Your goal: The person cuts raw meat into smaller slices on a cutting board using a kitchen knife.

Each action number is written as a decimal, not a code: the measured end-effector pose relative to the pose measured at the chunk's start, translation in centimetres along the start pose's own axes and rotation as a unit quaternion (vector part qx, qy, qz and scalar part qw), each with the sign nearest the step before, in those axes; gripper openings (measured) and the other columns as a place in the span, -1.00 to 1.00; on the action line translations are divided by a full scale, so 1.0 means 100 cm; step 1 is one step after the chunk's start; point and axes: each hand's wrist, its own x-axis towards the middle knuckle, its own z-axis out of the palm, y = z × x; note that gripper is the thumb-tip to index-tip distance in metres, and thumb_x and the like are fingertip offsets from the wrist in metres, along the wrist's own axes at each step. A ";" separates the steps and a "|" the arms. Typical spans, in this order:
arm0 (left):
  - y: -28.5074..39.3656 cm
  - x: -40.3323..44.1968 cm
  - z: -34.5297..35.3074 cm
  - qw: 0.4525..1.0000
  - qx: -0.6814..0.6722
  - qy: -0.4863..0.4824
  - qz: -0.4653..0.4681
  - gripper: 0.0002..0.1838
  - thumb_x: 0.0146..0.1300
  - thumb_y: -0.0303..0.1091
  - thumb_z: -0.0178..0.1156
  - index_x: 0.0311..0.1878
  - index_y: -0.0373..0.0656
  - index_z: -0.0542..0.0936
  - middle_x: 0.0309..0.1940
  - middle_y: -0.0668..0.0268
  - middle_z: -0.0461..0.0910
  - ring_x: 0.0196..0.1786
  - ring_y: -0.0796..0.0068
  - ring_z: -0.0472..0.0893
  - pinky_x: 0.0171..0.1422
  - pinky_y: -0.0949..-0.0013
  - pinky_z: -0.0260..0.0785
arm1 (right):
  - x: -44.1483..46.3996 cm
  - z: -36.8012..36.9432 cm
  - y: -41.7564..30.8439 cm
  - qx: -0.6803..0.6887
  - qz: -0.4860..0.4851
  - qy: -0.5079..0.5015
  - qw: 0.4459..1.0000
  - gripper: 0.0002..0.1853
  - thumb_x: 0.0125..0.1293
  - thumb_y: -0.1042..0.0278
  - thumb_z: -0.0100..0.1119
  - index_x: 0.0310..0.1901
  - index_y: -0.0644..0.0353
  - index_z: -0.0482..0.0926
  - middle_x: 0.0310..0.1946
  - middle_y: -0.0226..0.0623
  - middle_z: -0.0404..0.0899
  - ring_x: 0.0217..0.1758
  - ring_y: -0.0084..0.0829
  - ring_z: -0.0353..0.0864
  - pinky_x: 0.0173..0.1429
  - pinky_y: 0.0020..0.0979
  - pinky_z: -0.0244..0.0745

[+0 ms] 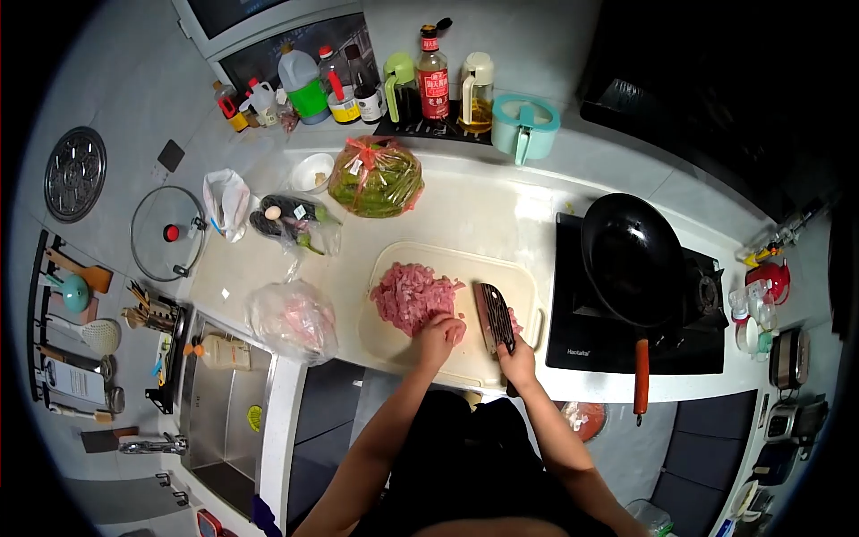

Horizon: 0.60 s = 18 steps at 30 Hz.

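Observation:
Sliced raw meat [413, 298] lies in a heap on the left half of a cream cutting board [472, 351]. At the heap's lower right edge is my left hand [440, 336], its fingers curled in; what they hold, if anything, is hidden. My right hand [517, 363] grips a dark-bladed kitchen knife [491, 313] by the handle, over the board's right side. The blade points away from me, and a little meat shows beside its right edge. A few small scraps lie between the heap and the knife.
Right of the board, a black wok [632, 259] sits on the gas stove [573, 345], handle towards me. Behind stand a bag of green peppers [376, 183], bagged eggplants [300, 219] and sauce bottles [434, 80]. A plastic bag [291, 318] lies left, beside the sink [201, 407].

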 end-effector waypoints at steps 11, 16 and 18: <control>-0.038 0.087 0.019 0.926 0.334 -0.169 0.042 -0.83 0.14 -0.27 0.11 -0.38 -0.13 0.61 -0.36 0.21 0.60 -0.25 0.31 0.57 -0.15 0.24 0.40 | -0.010 0.003 0.008 -0.016 0.033 0.014 0.999 -0.74 0.13 0.21 0.12 -0.30 0.27 0.51 -0.60 0.00 0.54 -0.50 -0.01 0.57 -0.34 -0.13 0.46; -0.026 0.027 0.037 0.981 0.089 -0.170 -0.008 -0.72 -0.02 -0.43 0.23 -0.15 -0.06 0.62 -0.30 0.26 0.56 -0.15 0.31 0.54 -0.15 0.31 0.43 | -0.011 0.003 0.013 -0.019 0.022 0.024 0.999 -0.74 0.12 0.21 0.14 -0.33 0.26 0.50 -0.63 -0.01 0.53 -0.52 0.00 0.56 -0.36 -0.12 0.46; -0.002 0.009 0.025 0.966 0.183 -0.102 0.151 -0.71 0.00 -0.42 0.23 -0.13 -0.08 0.60 -0.26 0.26 0.56 -0.13 0.27 0.53 -0.12 0.29 0.43 | -0.014 0.001 0.016 -0.023 0.023 0.027 0.999 -0.74 0.11 0.21 0.14 -0.34 0.26 0.49 -0.64 -0.01 0.53 -0.52 0.00 0.56 -0.37 -0.11 0.46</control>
